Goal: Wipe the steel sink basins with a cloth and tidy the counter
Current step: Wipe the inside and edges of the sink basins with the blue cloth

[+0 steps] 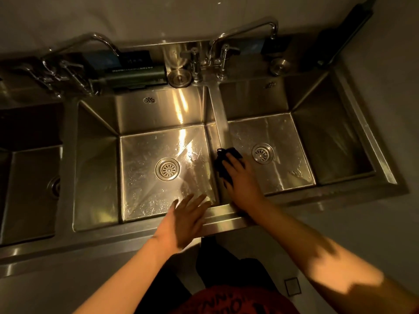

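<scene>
Our right hand (238, 175) lies flat on the dark cloth (223, 163), fingers (229, 160) straight and pressed down, pushing it against the floor of the right basin (294, 159) hard by the divider wall. The cloth bunches out at ten to eleven o'clock from the fingers, its long side running along the divider; the drain (262, 153) sits near at two o'clock. Our left hand (186, 214) hovers spread over the front rim of the middle basin (145, 177), holding nothing. The right hand is plainly nearer, so we judge the next stroke sweeps toward the drain.
</scene>
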The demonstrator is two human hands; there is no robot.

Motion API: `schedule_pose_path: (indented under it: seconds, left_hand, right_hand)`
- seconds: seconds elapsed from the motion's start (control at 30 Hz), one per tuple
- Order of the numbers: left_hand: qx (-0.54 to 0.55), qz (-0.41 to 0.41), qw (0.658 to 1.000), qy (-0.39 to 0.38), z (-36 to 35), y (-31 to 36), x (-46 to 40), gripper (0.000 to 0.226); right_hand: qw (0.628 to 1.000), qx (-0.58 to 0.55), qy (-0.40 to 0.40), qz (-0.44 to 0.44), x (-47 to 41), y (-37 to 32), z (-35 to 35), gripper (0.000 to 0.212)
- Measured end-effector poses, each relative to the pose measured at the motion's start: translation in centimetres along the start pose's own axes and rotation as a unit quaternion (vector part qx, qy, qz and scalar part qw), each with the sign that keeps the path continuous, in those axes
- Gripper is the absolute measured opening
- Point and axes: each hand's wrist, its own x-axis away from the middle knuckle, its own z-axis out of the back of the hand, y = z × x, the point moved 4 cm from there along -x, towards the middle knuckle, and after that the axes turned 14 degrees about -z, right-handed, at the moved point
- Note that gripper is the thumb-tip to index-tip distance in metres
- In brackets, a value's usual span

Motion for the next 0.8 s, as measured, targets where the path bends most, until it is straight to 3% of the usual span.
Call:
schedule_pose_path:
  seconds: [0.23,0.37,0.5,0.57,0.67,0.8]
  left_hand:
    - [0.039,0.102,0.994,0.003,1.0,-3.7,6.1,0.055]
    - [0.035,0.175,0.983,0.048,3.5,-7.9,8.9,0.056]
    - [0.012,0.256,0.96,0.114,6.7,-13.8,11.4,0.056]
    - [0.001,0.321,0.931,0.171,8.6,-17.4,12.7,0.057]
    - [-0.029,0.383,0.895,0.226,11.0,-22.2,14.0,0.058]
    - [-0.012,0.408,0.879,0.248,12.4,-26.5,14.4,0.061]
  right_hand:
    - [0.999,0.047,-0.026,-0.005,4.6,-0.7,-1.6,0.063]
    - [0.998,-0.058,0.008,0.022,4.2,-4.2,-2.5,0.058]
    - [0.977,-0.205,-0.057,0.011,2.6,-8.7,-4.5,0.049]
    - [0.934,-0.333,-0.125,-0.043,1.8,-10.9,-5.3,0.039]
    - [0.814,-0.518,-0.248,-0.083,0.7,-14.5,-6.6,0.025]
    - [0.693,-0.597,-0.375,-0.152,-0.9,-17.9,-8.9,0.033]
